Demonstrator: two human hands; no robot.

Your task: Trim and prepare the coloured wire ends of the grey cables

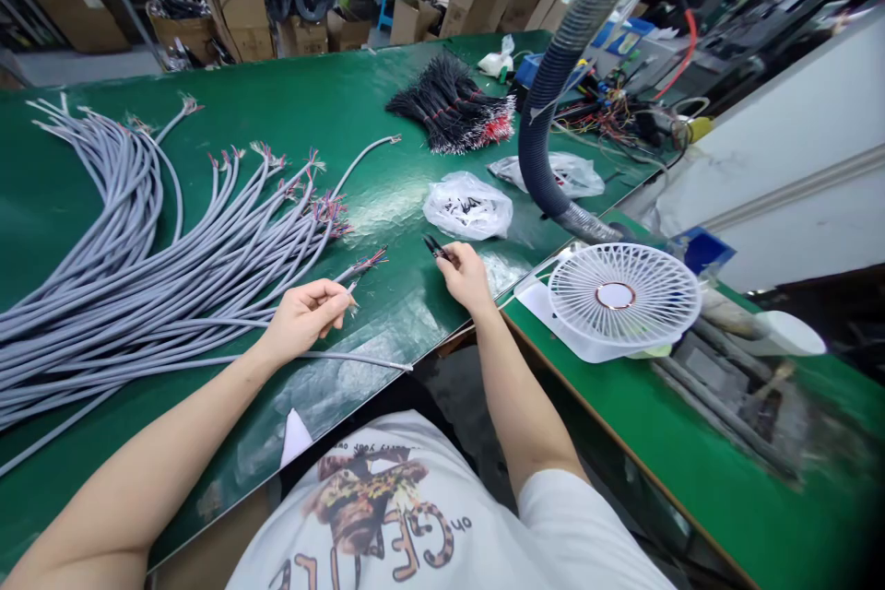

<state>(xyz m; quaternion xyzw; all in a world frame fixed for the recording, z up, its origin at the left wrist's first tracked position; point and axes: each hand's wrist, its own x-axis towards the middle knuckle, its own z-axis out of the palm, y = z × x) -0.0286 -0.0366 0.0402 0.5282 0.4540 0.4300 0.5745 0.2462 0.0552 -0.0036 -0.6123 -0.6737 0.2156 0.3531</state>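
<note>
My left hand (311, 318) is closed in a pinch on the end of a grey cable (351, 288), whose stripped tip pokes out past the fingers. Just beyond it lies another cable end with fanned coloured wires (370, 260). My right hand (465, 275) grips black tweezers (434, 247), their dark tips pointing up and left, apart from the cable. A large bundle of grey cables (186, 295) spreads over the left of the green table, many ends stripped to thin coloured wires. Beyond my right hand sits a clear plastic bag (468, 206) of small black pieces.
A black flexible duct (543, 129) comes down at the right. Near it stand a white fan (615, 295) and a second plastic bag (549, 173). Bundled black wires (453, 106) lie farther back. The table's front edge (442, 341) runs close to my body.
</note>
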